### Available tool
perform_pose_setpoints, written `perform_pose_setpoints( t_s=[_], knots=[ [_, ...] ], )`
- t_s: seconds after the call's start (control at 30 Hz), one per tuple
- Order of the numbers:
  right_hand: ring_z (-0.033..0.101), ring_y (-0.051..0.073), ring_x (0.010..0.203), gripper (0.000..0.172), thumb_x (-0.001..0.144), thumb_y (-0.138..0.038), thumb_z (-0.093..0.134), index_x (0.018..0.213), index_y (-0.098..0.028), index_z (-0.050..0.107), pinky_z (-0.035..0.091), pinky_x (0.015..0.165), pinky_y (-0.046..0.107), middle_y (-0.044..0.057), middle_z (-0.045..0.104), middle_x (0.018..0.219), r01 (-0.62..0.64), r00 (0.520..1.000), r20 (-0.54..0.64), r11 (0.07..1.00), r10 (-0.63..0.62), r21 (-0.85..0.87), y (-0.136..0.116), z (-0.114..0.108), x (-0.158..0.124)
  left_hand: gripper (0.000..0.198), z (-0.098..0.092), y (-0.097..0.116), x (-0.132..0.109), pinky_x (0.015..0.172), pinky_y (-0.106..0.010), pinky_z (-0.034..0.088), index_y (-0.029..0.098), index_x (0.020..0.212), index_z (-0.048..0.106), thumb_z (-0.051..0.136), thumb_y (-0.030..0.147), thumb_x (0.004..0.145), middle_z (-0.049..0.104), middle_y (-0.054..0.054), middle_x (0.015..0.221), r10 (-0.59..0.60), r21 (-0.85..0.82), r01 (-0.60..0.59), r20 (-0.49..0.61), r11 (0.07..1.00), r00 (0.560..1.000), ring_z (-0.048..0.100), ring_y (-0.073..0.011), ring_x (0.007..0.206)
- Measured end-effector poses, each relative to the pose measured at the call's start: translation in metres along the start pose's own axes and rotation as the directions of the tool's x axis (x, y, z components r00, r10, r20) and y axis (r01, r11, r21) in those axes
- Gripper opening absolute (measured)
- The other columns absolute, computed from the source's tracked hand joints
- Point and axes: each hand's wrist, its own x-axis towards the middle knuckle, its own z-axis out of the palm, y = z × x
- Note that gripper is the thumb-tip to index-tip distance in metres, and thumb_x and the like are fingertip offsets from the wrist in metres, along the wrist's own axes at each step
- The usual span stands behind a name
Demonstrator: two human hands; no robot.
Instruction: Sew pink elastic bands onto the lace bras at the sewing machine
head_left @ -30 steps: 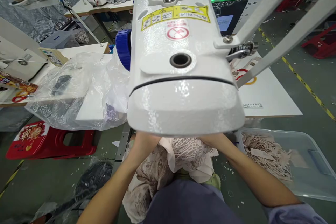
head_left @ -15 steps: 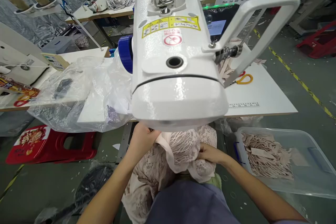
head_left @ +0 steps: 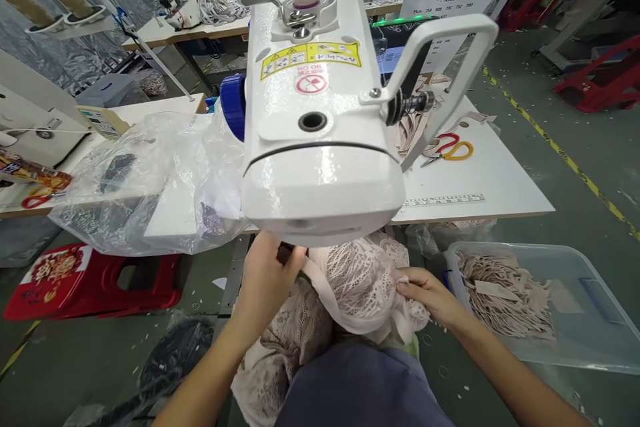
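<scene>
A beige lace garment (head_left: 357,280), with a cup shape and a smooth band, spreads across my lap under the head of a white sewing machine (head_left: 320,193). My left hand (head_left: 270,270) is closed on the garment's band just below the machine head, its fingertips partly hidden there. At the garment's right edge, my right hand (head_left: 425,290) pinches the lace between thumb and fingers. More lace fabric (head_left: 280,353) hangs over my left thigh. The needle area is hidden behind the machine head.
A clear plastic bin (head_left: 565,253) holding beige straps (head_left: 510,300) is at the right. Scissors (head_left: 456,149) and a ruler (head_left: 443,200) lie on the white table (head_left: 515,193). Clear plastic bags (head_left: 165,167) drape over the left side; below is a red stool (head_left: 95,287).
My right hand has moved to the right, drawing the lace edge outward. The white lever on the machine's right side has swung inward. My left hand stays near the machine head.
</scene>
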Motion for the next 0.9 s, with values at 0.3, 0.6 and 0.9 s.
perform_pose_setpoints(
  t_s=[0.3,0.6,0.9],
  knots=[
    [0.068,0.018,0.089,0.031,0.099,-0.031,0.047,0.094,-0.021,0.075,0.049,0.083,0.027,0.004,0.075,0.088,0.416,0.730,0.681,0.824,-0.051,-0.384,-0.103,0.044,-0.022,0.062,0.025,0.059,-0.057,0.101,-0.043,0.044,0.017,0.121,0.059,0.076,0.055,0.074,0.074,-0.012,0.105,0.594,-0.195,-0.566,0.376,0.801,0.711,0.067,-0.0291,0.099],
    [0.055,0.013,0.060,0.033,0.095,-0.036,0.055,0.070,-0.019,0.068,0.036,0.062,0.027,0.000,0.064,0.063,0.319,0.944,0.293,0.627,-0.148,-0.711,-0.096,0.043,0.030,0.028,0.006,0.011,-0.006,0.047,-0.023,0.025,0.019,0.066,0.058,0.059,0.036,0.088,0.048,0.005,0.053,-0.031,-0.193,0.147,0.502,0.970,0.864,0.040,-0.0095,0.048],
    [0.056,0.016,0.064,0.030,0.086,-0.047,0.065,0.070,-0.021,0.069,0.042,0.064,0.029,0.000,0.065,0.066,0.220,0.975,0.163,0.713,-0.148,-0.666,-0.093,0.029,0.073,0.020,0.006,-0.019,0.025,0.061,-0.029,0.048,0.023,0.077,0.061,0.068,0.042,0.077,0.057,-0.001,0.060,-0.067,-0.143,0.100,0.217,0.985,0.974,0.060,-0.0233,0.072]
  ],
)
